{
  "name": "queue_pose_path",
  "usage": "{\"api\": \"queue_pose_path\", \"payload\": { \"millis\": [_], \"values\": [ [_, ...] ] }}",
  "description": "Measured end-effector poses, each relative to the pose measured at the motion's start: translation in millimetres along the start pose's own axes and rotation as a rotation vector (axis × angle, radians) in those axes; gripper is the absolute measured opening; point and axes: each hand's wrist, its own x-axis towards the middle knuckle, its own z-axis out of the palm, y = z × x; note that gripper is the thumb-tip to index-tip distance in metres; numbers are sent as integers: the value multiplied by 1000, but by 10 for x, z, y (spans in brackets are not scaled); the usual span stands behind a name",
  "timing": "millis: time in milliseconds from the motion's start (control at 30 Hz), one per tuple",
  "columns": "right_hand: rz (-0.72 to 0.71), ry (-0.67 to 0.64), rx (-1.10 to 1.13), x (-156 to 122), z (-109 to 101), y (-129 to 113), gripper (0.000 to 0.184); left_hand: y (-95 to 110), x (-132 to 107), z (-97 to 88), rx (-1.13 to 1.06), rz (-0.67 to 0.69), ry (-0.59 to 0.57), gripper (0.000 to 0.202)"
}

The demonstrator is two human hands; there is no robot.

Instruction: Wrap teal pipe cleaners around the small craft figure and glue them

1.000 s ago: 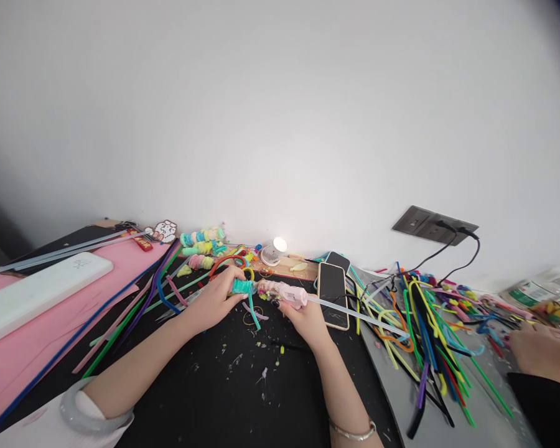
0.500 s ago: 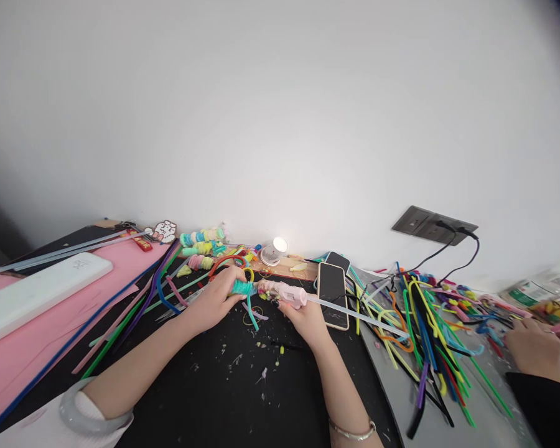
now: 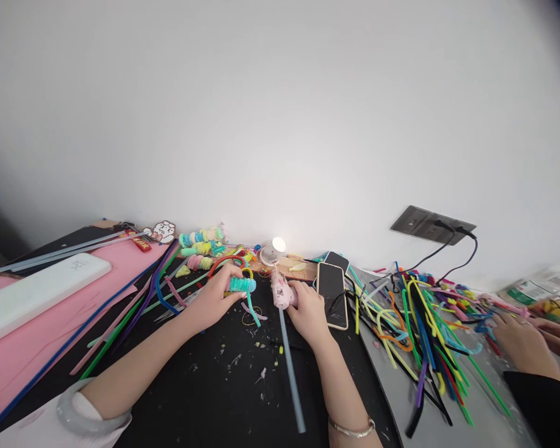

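My left hand [image 3: 218, 297] is closed around a turquoise coil of wound pipe cleaner [image 3: 241, 284], whose loose end hangs down toward the black table. In my right hand [image 3: 307, 308] is a pink hot glue gun [image 3: 282, 291], its nozzle pointing away from me toward the wall. A long translucent glue stick [image 3: 291, 373] sticks out of its back end toward me. The gun and the coil are apart. Just beyond the nozzle stands a small white cup-shaped lamp [image 3: 274, 250]. My left fingertips are partly hidden behind the coil.
Several finished coils [image 3: 200, 236] lie by the wall at left. A phone [image 3: 332, 294] lies right of my right hand. Many loose pipe cleaners [image 3: 424, 336] spread over the grey mat. A white power bank [image 3: 46, 295] rests on pink paper. Another person's hands [image 3: 522, 345] work at far right.
The glue gun has swung away from the turquoise coil, its nozzle turning from the coil toward the wall. Its glue stick now points toward me rather than to the right.
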Motion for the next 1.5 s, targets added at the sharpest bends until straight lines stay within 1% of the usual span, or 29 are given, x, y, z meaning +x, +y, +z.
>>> {"api": "queue_pose_path", "payload": {
  "millis": [67, 167, 267, 300, 367, 467, 600, 733, 833, 900, 967, 1100, 1200, 1300, 1500],
  "values": [
    [16, -27, -29, -14, 24, 2, 51, 25, 2, -4, -33, -58, 0, 22],
    [-11, -44, 9, -37, 52, -7, 61, -18, 10, 16, -62, -95, 37, 26],
    [-68, 21, 68, -52, 51, -38, 64, -95, 10, 50, -74, -104, 51, 28],
    [-105, 59, 94, -54, 46, -54, 61, -109, 7, 59, -83, -105, 42, 28],
    [-205, 115, 154, -58, 35, -95, 48, -105, -3, 72, -93, -108, 15, 28],
    [-338, 120, 230, -68, 44, -165, 28, -40, -27, 76, -64, -90, -10, 25],
    [-474, 124, 242, -92, 97, -245, 18, 41, -52, 74, -22, -46, -58, 21],
    [-558, 185, 272, -103, 137, -293, 14, 48, -55, 81, 7, -2, -108, 19],
    [-552, 226, 301, -102, 136, -303, 18, 39, -59, 90, 43, 45, -130, 15],
    [-511, 214, 321, -103, 120, -298, 19, 40, -62, 94, 55, 64, -146, 14],
    [-459, 177, 355, -106, 98, -288, 18, 46, -60, 93, 42, 46, -145, 14],
    [-414, 77, 419, -115, 70, -278, 20, 38, -38, 80, -7, -47, -58, 22],
    [-411, 28, 408, -115, 83, -284, 25, 12, -20, 70, -23, -78, 9, 24],
    [-418, 45, 379, -113, 110, -289, 20, 0, -15, 67, -27, -81, 42, 23],
    [-476, 138, 322, -107, 129, -262, 19, 20, -23, 69, 14, -74, -14, 22]
  ]
}}
